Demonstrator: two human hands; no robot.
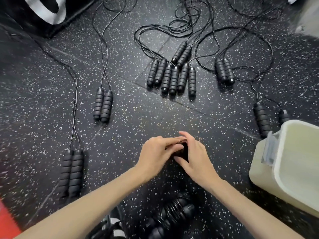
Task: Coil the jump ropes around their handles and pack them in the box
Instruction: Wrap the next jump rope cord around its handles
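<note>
My left hand and my right hand meet above the floor around a small dark object, mostly hidden; I cannot tell what it is. Both hands' fingers curl round it. A jump rope with its cord coiled round the handles lies below my wrists. Several uncoiled black jump ropes lie on the floor: one pair of ridged handles at the near left, one pair further back, a cluster at the centre back, a pair at the right. The white plastic box stands open at the right.
Loose black cords tangle at the back centre. Another handle lies just behind the box. A black bag with a white strap sits at the back left. The floor is black speckled rubber, with a red patch at the near left.
</note>
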